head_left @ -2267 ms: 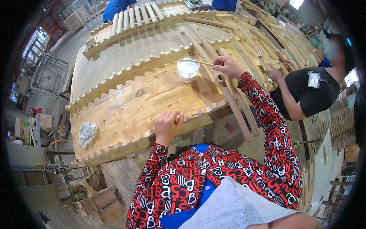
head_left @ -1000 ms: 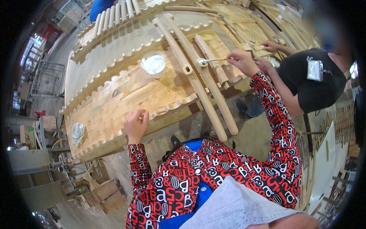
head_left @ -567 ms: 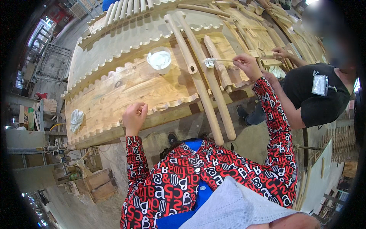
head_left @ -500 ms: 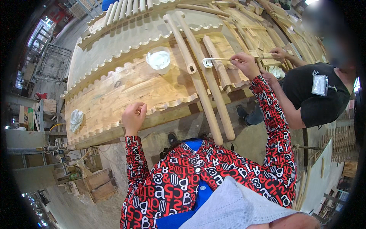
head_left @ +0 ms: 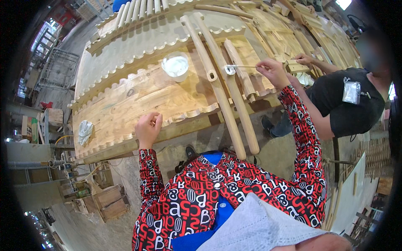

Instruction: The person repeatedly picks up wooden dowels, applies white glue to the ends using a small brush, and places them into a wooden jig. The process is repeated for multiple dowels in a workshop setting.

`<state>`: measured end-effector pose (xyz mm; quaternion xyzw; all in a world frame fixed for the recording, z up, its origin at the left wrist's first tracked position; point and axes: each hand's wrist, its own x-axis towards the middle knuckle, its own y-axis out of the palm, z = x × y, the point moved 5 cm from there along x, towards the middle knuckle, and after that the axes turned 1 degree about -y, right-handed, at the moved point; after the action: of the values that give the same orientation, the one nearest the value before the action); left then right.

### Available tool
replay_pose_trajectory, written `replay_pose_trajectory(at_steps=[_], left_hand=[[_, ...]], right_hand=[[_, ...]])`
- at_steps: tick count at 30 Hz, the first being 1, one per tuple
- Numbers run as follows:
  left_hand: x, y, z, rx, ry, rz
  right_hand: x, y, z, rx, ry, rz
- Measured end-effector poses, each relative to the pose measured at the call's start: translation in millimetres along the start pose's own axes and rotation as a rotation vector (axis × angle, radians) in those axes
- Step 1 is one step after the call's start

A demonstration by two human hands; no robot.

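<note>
My right hand (head_left: 272,72) pinches a thin wooden stick (head_left: 247,66), whose tip lies at a slot in the second round wooden post (head_left: 240,102). White, glue-like paste (head_left: 229,70) coats that slot. To its left lies a similar post (head_left: 226,115) with a bare oval slot. Both rest across the scalloped rails and jut past the bench's near edge. My left hand (head_left: 148,129), fingers curled in and apparently holding nothing, is by the scalloped front rail (head_left: 184,116). A translucent tub (head_left: 175,67) of white paste stands on the bench between the rails.
A shorter round piece (head_left: 239,69) lies right of the posts. A crumpled white cloth (head_left: 86,131) sits at the bench's left end. Several dowels (head_left: 138,10) line the far rail. At right, a co-worker in a dark shirt (head_left: 343,108) works close to my right arm, among loose wooden parts.
My right hand has shifted slightly right, with the stick tip still at the pasted slot. The co-worker's head has moved a little. My left hand stays where it was.
</note>
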<state>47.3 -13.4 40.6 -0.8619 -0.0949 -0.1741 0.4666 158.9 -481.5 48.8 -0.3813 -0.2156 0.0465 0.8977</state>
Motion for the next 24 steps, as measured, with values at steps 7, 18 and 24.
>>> replay_pose_trajectory(at_steps=[7, 18, 24], left_hand=[[0, 1, 2, -0.009, 0.022, -0.012], [0, 1, 4, -0.002, 0.068, 0.033], [-1, -1, 7, -0.030, 0.101, 0.004]], right_hand=[[1, -1, 4, 0.116, 0.190, 0.105], [76, 27, 160, -1.183, -0.572, 0.300], [103, 38, 185, -1.209, -0.521, 0.455]])
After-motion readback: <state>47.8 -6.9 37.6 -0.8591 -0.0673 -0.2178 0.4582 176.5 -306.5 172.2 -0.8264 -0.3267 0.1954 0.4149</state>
